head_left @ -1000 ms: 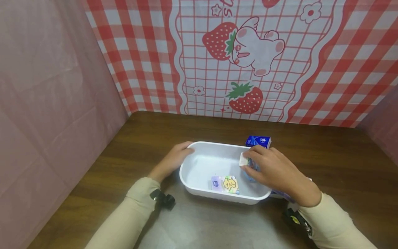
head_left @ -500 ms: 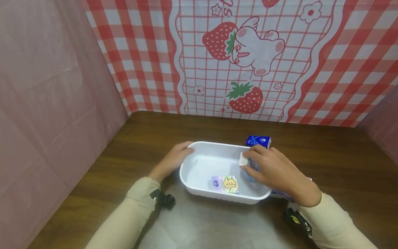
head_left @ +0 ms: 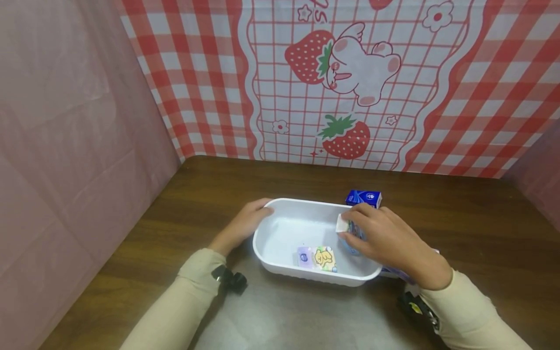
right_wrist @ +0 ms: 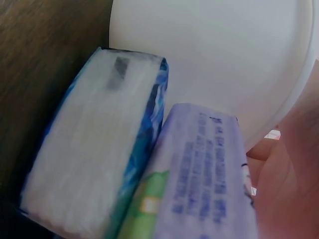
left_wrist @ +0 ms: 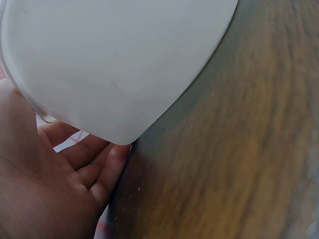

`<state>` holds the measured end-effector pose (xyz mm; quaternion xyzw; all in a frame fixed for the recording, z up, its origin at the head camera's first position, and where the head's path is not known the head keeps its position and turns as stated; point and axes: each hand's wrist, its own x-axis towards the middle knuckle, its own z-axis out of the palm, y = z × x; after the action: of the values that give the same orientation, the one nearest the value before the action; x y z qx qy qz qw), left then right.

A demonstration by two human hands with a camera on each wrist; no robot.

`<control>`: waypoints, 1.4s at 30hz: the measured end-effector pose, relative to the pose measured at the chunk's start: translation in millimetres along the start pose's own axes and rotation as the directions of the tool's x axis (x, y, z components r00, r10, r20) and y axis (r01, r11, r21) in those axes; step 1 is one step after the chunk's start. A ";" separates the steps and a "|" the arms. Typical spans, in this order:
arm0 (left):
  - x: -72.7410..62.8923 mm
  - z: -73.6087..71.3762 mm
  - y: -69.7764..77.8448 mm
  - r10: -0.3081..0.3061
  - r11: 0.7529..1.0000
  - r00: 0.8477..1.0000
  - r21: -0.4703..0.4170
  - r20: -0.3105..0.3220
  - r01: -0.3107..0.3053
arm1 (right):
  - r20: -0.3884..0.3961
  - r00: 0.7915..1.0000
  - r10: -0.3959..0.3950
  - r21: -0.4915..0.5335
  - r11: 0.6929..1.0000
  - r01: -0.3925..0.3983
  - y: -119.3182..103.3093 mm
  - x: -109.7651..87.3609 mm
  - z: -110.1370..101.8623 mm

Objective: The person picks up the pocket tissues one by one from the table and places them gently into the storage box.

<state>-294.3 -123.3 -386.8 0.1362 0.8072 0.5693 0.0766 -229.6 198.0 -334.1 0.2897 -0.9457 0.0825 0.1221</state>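
Observation:
A white plastic basin sits on the table. At its left end my left hand grips the rim, thumb over the edge and fingers on the outside, as the left wrist view also shows. Over the basin's right end, my right hand holds a small white and light-blue tissue pack between thumb and fingers, low inside the basin; the hand covers much of it. A purple and yellow tissue pack with a bear print lies flat on the basin floor near the front wall.
Behind the basin's right corner is a dark blue tissue pack. Outside the right end, a purple pack and a white pack with blue edges stand side by side. A checked strawberry cloth hangs behind the table.

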 end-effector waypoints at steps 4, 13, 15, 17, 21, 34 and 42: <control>0.1 0.4 0.3 0.001 1.000 1.000 -0.002 -0.005 -0.001 | -0.008 1.000 -0.006 -0.003 1.000 0.006 0.3 -0.3 0.2; -0.3 0.3 1.5 -0.006 1.000 1.000 -0.006 -0.006 0.006 | -0.009 1.000 -0.007 -0.004 1.000 0.007 0.7 -0.5 0.3; -0.6 0.3 1.9 -0.005 1.000 1.000 -0.009 -0.006 0.005 | -0.007 1.000 -0.006 -0.005 1.000 0.006 0.7 -0.4 0.4; -0.7 0.2 2.0 -0.009 1.000 1.000 -0.012 -0.006 0.009 | -0.005 1.000 -0.005 -0.006 1.000 0.005 0.7 -0.3 0.5; -0.6 0.4 2.0 -0.021 1.000 1.000 -0.014 -0.006 0.021 | 0.003 1.000 0.000 -0.007 1.000 0.000 0.4 -0.4 0.5; 0.2 1.0 0.7 -0.016 1.000 1.000 -0.008 -0.009 0.016 | 0.032 0.999 0.021 0.009 1.000 -0.021 0.8 -0.5 -0.8; 0.1 0.3 0.7 -0.006 1.000 1.000 0.002 -0.011 0.006 | -0.002 1.000 0.001 0.013 1.000 -0.001 2.4 -1.7 -3.0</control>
<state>-294.2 -122.8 -386.2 0.1308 0.8085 0.5690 0.0737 -229.0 201.5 -331.9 0.2899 -0.9452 0.0890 0.1212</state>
